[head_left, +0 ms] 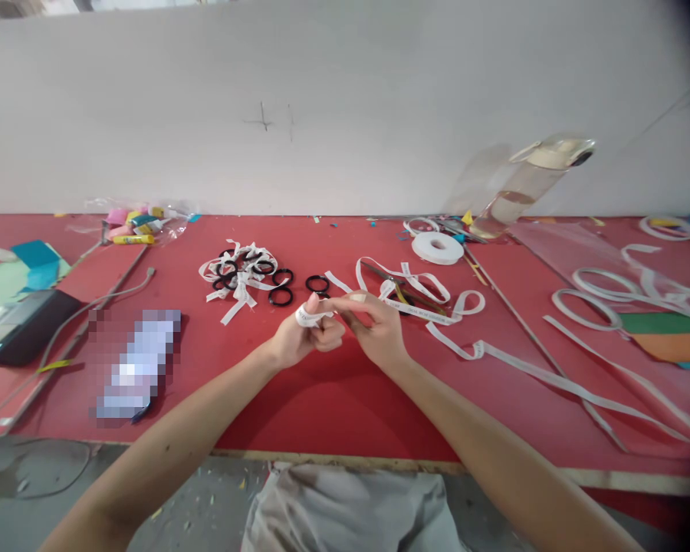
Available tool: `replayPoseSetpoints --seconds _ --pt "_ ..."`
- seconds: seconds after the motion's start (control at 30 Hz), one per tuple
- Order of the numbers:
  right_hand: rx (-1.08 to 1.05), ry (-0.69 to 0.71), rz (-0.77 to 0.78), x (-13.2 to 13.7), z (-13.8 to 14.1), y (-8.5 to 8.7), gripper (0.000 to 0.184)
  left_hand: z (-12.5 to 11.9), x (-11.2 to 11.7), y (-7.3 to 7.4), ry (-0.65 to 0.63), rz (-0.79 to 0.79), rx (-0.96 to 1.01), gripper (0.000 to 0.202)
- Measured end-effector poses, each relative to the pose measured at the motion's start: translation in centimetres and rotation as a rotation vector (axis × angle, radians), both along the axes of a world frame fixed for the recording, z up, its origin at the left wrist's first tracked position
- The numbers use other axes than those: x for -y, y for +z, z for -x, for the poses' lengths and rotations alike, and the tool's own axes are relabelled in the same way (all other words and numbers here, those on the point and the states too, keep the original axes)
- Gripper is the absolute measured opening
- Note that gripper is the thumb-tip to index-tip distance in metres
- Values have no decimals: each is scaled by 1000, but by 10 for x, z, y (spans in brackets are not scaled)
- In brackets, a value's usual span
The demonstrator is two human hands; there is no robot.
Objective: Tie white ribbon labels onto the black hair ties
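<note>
Head view: the left hand (310, 335) has its thumb raised and its other fingers curled in, with printed ribbon (307, 317) looped around that thumb. The right hand (375, 323) stretches its index finger across to meet it. Whether either hand's fingertips pinch the ribbon, I cannot tell. The loop could slip off if the thumb bends or tension drops, and a pull might snag, because a loose ribbon strip (422, 312) lies across a dark-bladed tool (409, 300). The looped part sits on the left thumb, just beside the right index fingertip. Relative to the white roll (437, 248), both hands are leftward and nearer the person; the ring pile (244, 268) is well left, the tilted bottle (520, 195) just right.
</note>
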State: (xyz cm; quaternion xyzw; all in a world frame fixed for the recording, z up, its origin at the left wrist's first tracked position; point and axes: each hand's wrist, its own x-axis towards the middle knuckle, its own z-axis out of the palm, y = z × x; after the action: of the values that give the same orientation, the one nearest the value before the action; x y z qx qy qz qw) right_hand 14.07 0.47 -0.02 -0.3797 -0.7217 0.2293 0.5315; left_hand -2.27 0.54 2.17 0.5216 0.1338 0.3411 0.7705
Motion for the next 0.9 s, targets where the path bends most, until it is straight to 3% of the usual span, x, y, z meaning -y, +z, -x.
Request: replayPoseSetpoints --seconds 0.13,0.33,0.53,0.8,0.9 --pt "-34 -18 75 0 3 2 10 1 -1 6 0 115 46 80" --pt "-101 32 151 -2 2 0 16 1 -3 7 31 156 101 76" --pt "-92 -56 100 -2 2 0 10 -6 -4 6 226 61 18 81" --pt "-114 -47 117 -3 3 -2 10 -5 -8 2 237 -18 -40 85" --pt "-140 -16 193 -4 3 -3 12 -3 -9 0 243 -133 -118 85"
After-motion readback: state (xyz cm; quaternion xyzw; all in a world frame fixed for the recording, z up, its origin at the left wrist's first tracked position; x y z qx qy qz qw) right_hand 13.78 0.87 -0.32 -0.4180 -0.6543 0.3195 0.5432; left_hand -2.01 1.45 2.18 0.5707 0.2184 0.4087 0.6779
